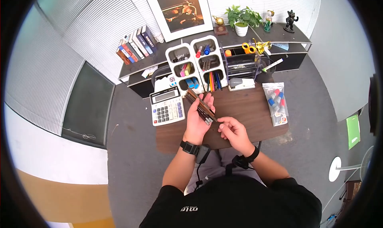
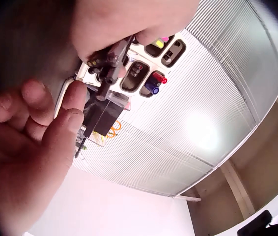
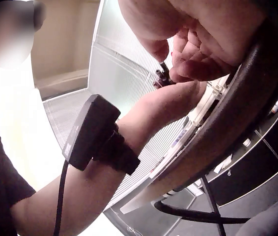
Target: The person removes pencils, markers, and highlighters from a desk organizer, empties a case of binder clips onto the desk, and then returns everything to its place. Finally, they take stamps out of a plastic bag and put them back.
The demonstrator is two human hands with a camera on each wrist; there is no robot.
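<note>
The left hand [image 1: 195, 124], palm up, holds several slim brown and grey pens or pencils [image 1: 199, 105] in a slanting bundle, thumb across them. In the left wrist view, dark ends of the bundle [image 2: 110, 71] stick out below the left hand [image 2: 134, 22]. The right hand [image 1: 234, 135] is beside the lower end of the bundle, fingers loosely bent; the left wrist view shows nothing between thumb and fingers of the right hand [image 2: 36, 142]. Whether a fingertip touches the bundle cannot be told. The right wrist view shows the right hand [image 3: 203, 39] partly covering the bundle [image 3: 162, 77].
Behind the hands stands a white organizer [image 1: 193, 58] with pens and markers in its compartments. A calculator [image 1: 167, 107] lies left; a stapler [image 1: 241, 84] and a clear bag of bottles [image 1: 276, 104] are right. A pen cup [image 1: 266, 66] stands behind them.
</note>
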